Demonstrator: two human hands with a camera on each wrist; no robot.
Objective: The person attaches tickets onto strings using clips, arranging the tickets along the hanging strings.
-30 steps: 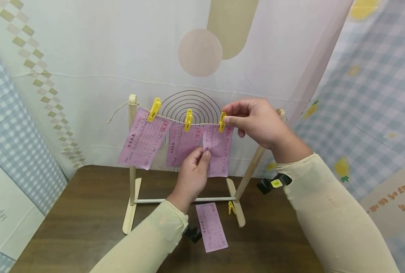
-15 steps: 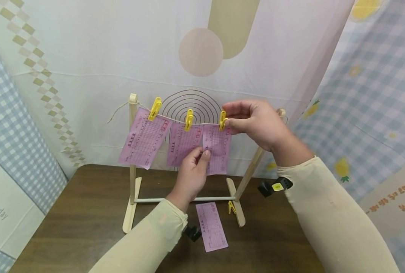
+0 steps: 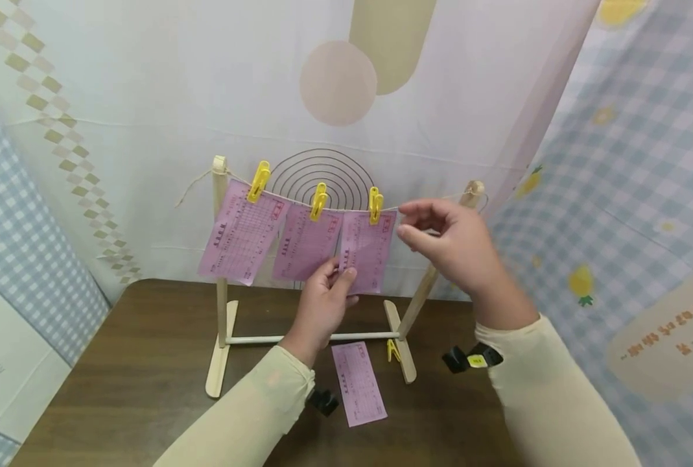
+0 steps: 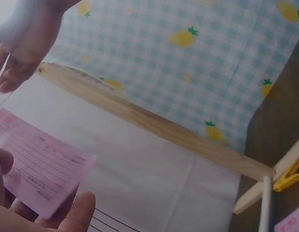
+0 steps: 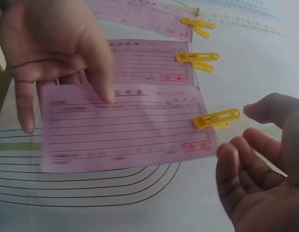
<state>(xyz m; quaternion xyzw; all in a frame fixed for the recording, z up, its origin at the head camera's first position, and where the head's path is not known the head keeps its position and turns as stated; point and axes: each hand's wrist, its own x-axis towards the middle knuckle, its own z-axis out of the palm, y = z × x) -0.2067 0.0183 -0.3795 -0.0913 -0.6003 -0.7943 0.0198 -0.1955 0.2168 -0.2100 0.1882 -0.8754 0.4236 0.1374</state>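
Three pink printed slips hang from a string, each under a yellow clothespin. My left hand (image 3: 323,295) pinches the left edge of the right-hand slip (image 3: 369,246), thumb in front and fingers behind. At that slip's top, the right-hand clothespin (image 3: 375,206) grips slip and string. My right hand (image 3: 454,243) is just right of the slip, fingers loosely bent and holding nothing; in the right wrist view its thumb and fingers stand apart near the clothespin (image 5: 217,118). The middle slip (image 3: 305,243) and left slip (image 3: 244,230) hang under their own clothespins.
A wooden stand with a left post (image 3: 220,246) and right post (image 3: 424,292) carries the string. A fourth-corner loose pink slip (image 3: 359,384) lies on the brown table (image 3: 148,337). One yellow clothespin (image 3: 393,350) rests by the stand's right foot (image 3: 406,363).
My right hand has let go of the right-hand clothespin and moved right and slightly down. My left hand still holds the slip, a little lower.
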